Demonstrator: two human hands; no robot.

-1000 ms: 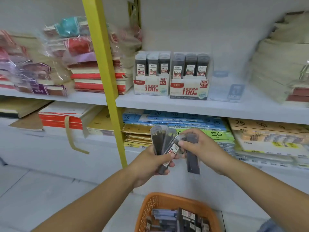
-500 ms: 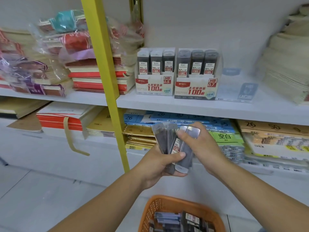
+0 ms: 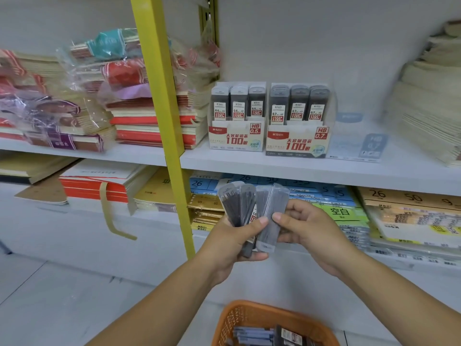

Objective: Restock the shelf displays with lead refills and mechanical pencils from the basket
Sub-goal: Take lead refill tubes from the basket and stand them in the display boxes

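Slim translucent lead cases (image 3: pixel 237 206), fanned — left hand (image 3: pixel 228 245) grip

fanned dark lead refill cases (image 3: pixel 245 211) held upright, more in orange basket (image 3: pixel 252 313)

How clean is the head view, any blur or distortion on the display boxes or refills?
Head view: 0.5 display box and 0.7 display box labels read sharp; held lead refills slightly soft; paper stacks far right smeared; shelf edge bowed by the wide angle.
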